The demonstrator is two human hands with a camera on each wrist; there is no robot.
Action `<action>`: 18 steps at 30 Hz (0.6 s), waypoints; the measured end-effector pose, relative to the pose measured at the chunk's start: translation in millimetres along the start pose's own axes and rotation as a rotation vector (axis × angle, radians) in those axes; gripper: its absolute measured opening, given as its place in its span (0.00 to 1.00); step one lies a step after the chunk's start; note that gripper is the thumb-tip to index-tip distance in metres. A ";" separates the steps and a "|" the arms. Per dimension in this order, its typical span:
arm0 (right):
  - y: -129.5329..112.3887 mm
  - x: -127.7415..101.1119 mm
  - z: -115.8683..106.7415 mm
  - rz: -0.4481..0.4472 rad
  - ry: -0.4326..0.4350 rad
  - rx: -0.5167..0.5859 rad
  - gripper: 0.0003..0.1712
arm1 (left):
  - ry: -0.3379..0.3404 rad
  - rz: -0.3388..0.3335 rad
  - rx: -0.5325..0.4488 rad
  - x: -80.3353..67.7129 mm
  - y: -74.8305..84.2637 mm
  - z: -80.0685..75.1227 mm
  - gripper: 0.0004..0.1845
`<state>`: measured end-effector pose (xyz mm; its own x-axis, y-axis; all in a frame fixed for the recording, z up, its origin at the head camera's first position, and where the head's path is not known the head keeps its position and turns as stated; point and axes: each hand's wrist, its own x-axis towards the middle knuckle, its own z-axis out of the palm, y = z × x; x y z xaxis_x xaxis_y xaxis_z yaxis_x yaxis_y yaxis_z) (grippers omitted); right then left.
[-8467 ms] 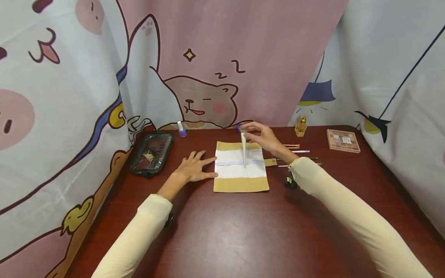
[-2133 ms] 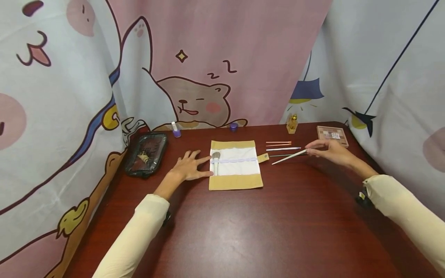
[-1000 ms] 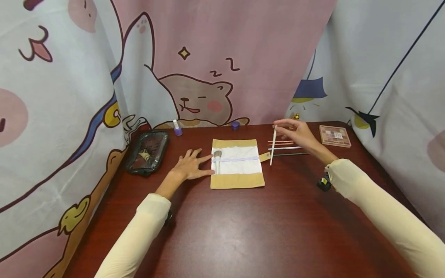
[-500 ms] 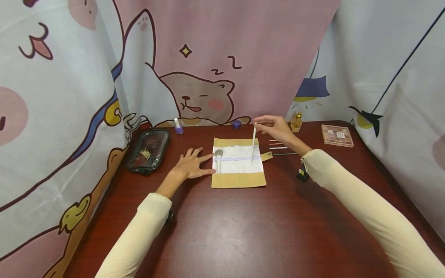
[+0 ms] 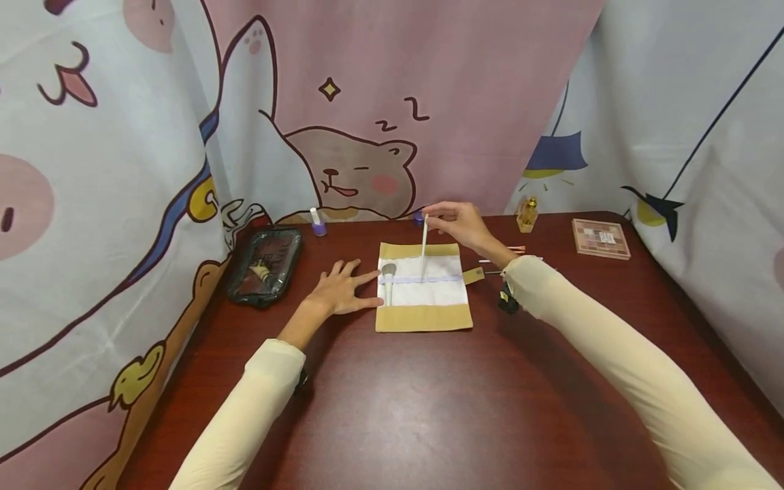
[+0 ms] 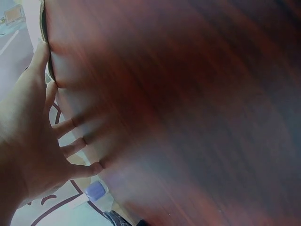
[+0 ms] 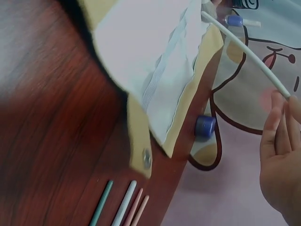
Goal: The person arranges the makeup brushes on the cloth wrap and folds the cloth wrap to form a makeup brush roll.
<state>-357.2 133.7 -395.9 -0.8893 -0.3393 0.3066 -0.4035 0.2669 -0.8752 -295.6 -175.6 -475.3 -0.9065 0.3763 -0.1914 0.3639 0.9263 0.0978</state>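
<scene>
A fabric brush roll point(image 5: 424, 317), white with tan borders and a lilac band, lies open on the dark wood table point(image 5: 429, 408). A grey-bristled brush point(image 5: 388, 278) sits under the band at its left end. My right hand point(image 5: 438, 219) pinches the top of a slender white brush point(image 5: 423, 249), held nearly upright with its lower end at the band. In the right wrist view the white brush point(image 7: 244, 51) slants from my right hand point(image 7: 288, 100) down to the roll point(image 7: 141, 56). My left hand point(image 5: 343, 289) lies flat on the table, fingers spread, touching the roll's left edge; the left wrist view shows the left hand point(image 6: 33, 136) on the wood.
Back left lies a clear cosmetic bag point(image 5: 265, 264), with a nail polish bottle point(image 5: 316, 223) behind it. A small blue jar point(image 7: 205, 126) stands behind the roll. Several thin brushes point(image 7: 120, 207) lie right of the roll's tab. A perfume bottle point(image 5: 527, 214) and eyeshadow palette point(image 5: 600, 238) sit back right.
My right hand lifted the white brush from the group on the right and carried it left, over the roll, tipping it upright. The left hand stayed flat in place.
</scene>
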 end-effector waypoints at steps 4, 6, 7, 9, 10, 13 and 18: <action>-1.3 8.3 8.4 -0.016 0.016 0.012 0.15 | -0.001 -0.002 0.006 0.7 -0.8 -1.1 0.45; -0.3 12.4 11.8 -0.027 0.023 0.027 0.15 | -0.001 -0.001 0.010 0.8 -1.3 -1.8 0.45; -0.2 14.1 13.4 -0.028 0.026 0.039 0.15 | -0.002 0.001 0.012 0.8 -1.5 -2.1 0.45; 0.2 17.3 16.4 -0.030 0.035 0.049 0.15 | -0.002 0.003 0.016 1.0 -2.0 -2.0 0.45; 0.6 18.6 17.8 -0.030 0.040 0.050 0.15 | -0.003 0.005 0.016 1.0 -2.0 -2.0 0.45; 1.4 21.5 22.4 -0.030 0.041 0.041 0.14 | 0.000 0.010 0.016 0.7 -2.2 -1.6 0.45; 27.0 31.8 30.5 -0.016 0.047 -0.039 0.13 | 0.005 0.011 0.015 1.3 -2.8 0.4 0.45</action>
<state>-389.8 102.6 -421.3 -0.8914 -0.3014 0.3386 -0.4252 0.2971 -0.8549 -297.7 -177.7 -476.2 -0.9036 0.3864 -0.1851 0.3771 0.9223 0.0847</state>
